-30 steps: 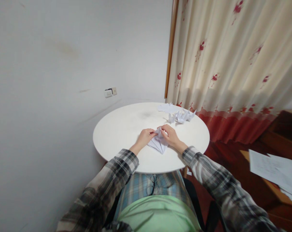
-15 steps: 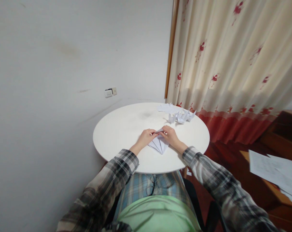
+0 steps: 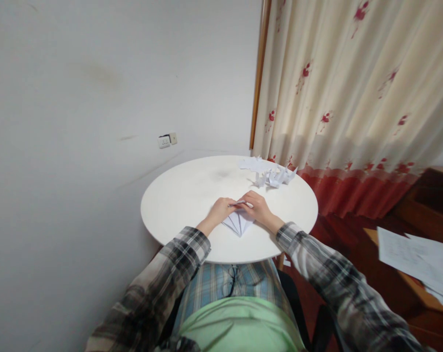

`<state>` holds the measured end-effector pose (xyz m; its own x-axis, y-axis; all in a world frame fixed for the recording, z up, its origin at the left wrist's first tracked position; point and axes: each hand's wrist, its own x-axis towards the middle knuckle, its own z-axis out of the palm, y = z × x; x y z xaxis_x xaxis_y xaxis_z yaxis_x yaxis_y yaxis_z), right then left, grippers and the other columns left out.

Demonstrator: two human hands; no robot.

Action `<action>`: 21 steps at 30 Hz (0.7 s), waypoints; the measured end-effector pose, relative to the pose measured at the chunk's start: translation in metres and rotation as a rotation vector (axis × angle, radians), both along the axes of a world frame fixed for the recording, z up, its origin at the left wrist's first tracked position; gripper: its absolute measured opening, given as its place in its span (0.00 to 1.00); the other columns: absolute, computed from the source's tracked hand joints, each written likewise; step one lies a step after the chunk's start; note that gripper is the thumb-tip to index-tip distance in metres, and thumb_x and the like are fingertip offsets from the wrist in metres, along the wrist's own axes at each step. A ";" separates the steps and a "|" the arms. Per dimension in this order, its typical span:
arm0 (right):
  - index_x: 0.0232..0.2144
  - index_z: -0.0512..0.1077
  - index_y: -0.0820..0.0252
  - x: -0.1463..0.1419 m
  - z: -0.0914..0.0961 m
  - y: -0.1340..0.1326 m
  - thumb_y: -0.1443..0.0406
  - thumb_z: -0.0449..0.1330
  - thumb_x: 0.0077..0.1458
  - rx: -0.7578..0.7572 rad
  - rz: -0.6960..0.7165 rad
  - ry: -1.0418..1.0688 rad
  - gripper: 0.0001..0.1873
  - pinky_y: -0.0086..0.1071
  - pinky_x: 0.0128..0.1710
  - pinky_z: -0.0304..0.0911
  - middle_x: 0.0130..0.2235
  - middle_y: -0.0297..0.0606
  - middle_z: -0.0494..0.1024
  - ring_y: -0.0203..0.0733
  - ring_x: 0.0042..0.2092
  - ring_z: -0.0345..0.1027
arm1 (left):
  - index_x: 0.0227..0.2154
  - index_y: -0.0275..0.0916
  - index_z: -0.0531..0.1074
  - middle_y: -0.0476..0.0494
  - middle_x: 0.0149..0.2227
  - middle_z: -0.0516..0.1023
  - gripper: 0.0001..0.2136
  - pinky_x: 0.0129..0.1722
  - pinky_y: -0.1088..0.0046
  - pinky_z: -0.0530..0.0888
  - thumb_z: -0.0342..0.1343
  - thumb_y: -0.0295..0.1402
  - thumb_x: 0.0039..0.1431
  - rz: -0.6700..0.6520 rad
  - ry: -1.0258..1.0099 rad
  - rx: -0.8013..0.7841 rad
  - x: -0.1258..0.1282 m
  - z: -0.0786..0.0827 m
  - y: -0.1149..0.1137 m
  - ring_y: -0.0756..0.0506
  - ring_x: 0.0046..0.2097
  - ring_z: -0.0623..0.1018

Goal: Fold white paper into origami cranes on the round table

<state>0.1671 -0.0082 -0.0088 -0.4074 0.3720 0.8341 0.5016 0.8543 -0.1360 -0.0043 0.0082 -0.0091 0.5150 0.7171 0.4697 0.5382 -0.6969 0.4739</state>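
Observation:
A white folded paper point(image 3: 237, 223), pointed toward me, lies on the round white table point(image 3: 184, 195). My left hand point(image 3: 219, 211) rests on its left upper edge with fingers curled, pinching the paper. My right hand point(image 3: 257, 208) pinches the top right of the same paper, fingertips almost meeting those of the left. The upper part of the paper is hidden under my fingers.
Several finished white folded paper figures point(image 3: 274, 176) sit at the table's far right edge, by the flowered curtain point(image 3: 346, 98). Loose white sheets point(image 3: 415, 259) lie on a wooden surface at the right. A wall socket point(image 3: 167, 140) is on the wall behind.
The raised flap of the paper has been pressed down flatter, and both hands have lowered onto it. The paper shifted slightly to the left.

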 end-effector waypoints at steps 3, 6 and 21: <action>0.30 0.72 0.59 0.000 0.002 -0.003 0.66 0.53 0.55 0.017 0.006 0.027 0.07 0.32 0.34 0.60 0.29 0.38 0.72 0.38 0.33 0.63 | 0.33 0.38 0.76 0.46 0.32 0.79 0.07 0.34 0.77 0.68 0.54 0.28 0.52 -0.002 0.011 -0.008 0.000 0.000 0.000 0.49 0.32 0.75; 0.31 0.71 0.59 -0.001 0.004 -0.005 0.67 0.53 0.55 0.031 0.002 0.048 0.07 0.33 0.34 0.60 0.29 0.38 0.73 0.38 0.34 0.63 | 0.33 0.37 0.76 0.46 0.32 0.79 0.08 0.34 0.77 0.67 0.54 0.29 0.52 0.007 0.018 -0.014 0.000 0.000 0.001 0.50 0.32 0.75; 0.35 0.71 0.59 0.001 0.008 -0.010 0.65 0.48 0.58 -0.027 -0.030 -0.003 0.12 0.35 0.36 0.60 0.31 0.40 0.72 0.40 0.35 0.63 | 0.26 0.35 0.76 0.46 0.26 0.77 0.07 0.30 0.77 0.65 0.53 0.29 0.53 0.053 0.039 0.006 0.002 0.002 0.000 0.50 0.28 0.73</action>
